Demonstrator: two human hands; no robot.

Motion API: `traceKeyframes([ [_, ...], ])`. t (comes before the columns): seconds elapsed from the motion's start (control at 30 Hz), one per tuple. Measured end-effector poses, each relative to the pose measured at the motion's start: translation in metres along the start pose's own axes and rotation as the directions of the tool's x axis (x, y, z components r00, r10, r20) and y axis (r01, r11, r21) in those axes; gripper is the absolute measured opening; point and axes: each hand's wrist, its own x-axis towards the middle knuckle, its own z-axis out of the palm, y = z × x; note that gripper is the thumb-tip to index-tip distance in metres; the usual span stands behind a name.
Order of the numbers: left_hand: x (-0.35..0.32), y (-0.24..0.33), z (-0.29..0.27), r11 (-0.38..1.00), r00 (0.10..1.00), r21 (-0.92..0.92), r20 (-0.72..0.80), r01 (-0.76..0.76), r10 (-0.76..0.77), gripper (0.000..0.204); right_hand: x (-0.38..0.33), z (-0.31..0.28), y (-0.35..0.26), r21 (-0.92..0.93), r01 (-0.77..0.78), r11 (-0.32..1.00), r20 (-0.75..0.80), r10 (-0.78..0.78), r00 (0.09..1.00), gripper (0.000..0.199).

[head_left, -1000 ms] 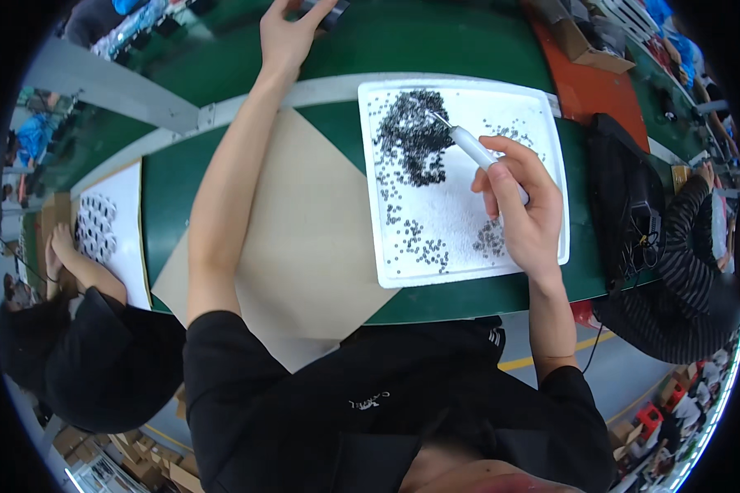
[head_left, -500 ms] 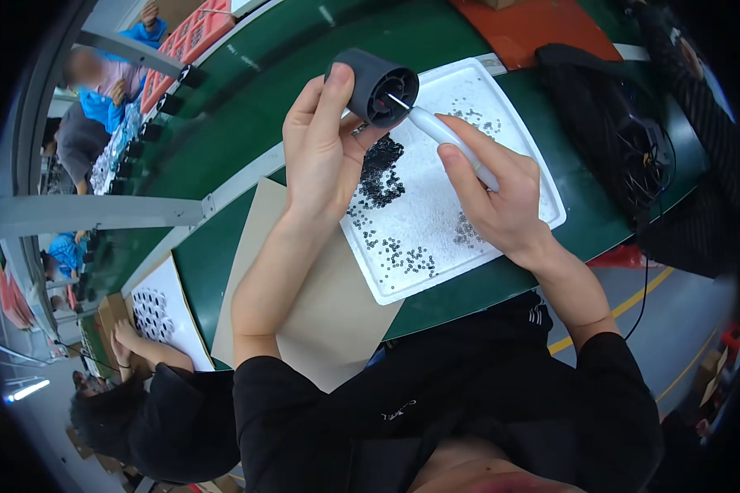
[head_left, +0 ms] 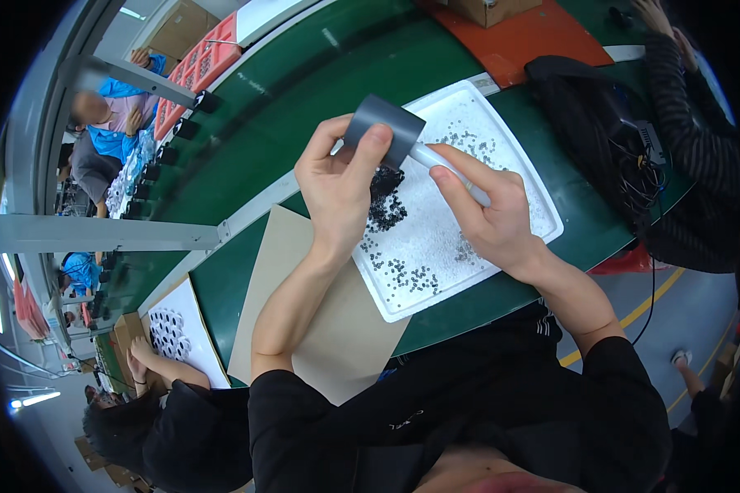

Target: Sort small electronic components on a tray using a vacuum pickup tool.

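Observation:
My left hand is closed around a dark grey, cup-like plastic cylinder, thumb on its side. The cylinder is tilted, its open end turned toward my right hand. That hand grips a slim white-handled tool. Its thin tip is hidden at the cylinder's open end, so I cannot tell what it touches. Below both hands lies a white tray holding a pile of small black rings and scattered small dark pieces.
A tan board lies left of the tray on the green table. To the right is a black bag with cables. A co-worker's hands are beside a white sheet of dark-and-white parts. An orange-red mat lies behind.
My left hand has turned the cylinder, so its smooth side now shows and its inside is hidden. It sits slightly lower and farther right in view; the tool stays at its open end.

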Motion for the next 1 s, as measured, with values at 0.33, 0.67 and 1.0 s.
traceKeyframes([
  [0.33, 0.003, 0.004, 0.005, 0.998, 0.996, -0.025, 0.066, -0.052, 0.054, 0.016, 0.004, -0.001, -0.006, 0.465, -0.375, 0.802, 0.047, 0.400, 0.915, 0.030],
  [0.67, 0.022, 0.015, -0.010, 0.967, 0.974, -0.116, 0.048, 0.226, -0.222, 0.016, 0.013, -0.009, 0.020, 0.478, -0.462, 0.747, 0.150, 0.449, 0.881, 0.028],
  [1.0, 0.010, 0.003, -0.013, 0.862, 0.938, 0.455, 0.342, -0.222, 0.061, 0.036, 0.020, -0.006, 0.009, 0.630, -0.607, 0.485, 0.385, 0.483, 0.786, 0.028],
])
